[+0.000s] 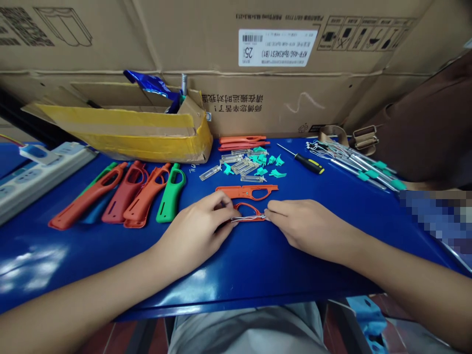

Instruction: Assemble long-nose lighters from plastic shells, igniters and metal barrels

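Observation:
Low over the blue table, an orange lighter casing half (248, 209) with a finger loop lies between my hands. Thin pale wires (248, 218) stretch across it, and my left hand (201, 231) pinches their left end, its fingers covering part of the casing. At the other end, my right hand (306, 228) is closed, thumb and fingertips pinching the wires near a small silvery bit. Just behind lies another orange casing half (239, 191). Clear lighter fuel tanks (248, 166) and small teal triggers (277, 173) are scattered farther back.
To the left are several coloured lighter casings (171, 194), a power strip (47, 167) and a yellow-taped carton (147, 132). A screwdriver (309, 163) and metal lighter tubes with wires (363, 164) lie back right. Stacked orange casings (243, 142) sit before a large cardboard box (177, 29).

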{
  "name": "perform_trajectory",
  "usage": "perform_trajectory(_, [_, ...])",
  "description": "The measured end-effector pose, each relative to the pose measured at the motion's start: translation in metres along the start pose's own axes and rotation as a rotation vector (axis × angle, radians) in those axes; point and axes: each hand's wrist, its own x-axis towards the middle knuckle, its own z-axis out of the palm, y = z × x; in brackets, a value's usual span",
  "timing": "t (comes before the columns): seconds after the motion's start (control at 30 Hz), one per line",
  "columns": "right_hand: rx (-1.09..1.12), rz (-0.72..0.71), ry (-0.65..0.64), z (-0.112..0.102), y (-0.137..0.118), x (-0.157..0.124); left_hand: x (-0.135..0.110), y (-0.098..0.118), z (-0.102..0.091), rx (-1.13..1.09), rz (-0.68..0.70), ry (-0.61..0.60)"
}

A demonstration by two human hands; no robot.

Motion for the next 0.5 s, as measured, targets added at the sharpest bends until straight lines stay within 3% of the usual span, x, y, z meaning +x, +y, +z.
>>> perform_trajectory(0.2, [-0.001, 0.007, 0.005, 0.000, -0.002, 0.000, 0.003, 0.000, -0.006, -0.072, -0.019, 0.018])
perform_trajectory(0.4, [0.003, 0.001, 0.016, 0.001, -0.001, -0.001, 0.008, -0.007, -0.010, -0.140, 0.107, 0.078])
perform_trajectory(0.5, [0.026, 0.013, -0.015, -0.003, 0.001, -0.002, 0.008, -0.007, -0.011, -0.195, 0.106, 0.105])
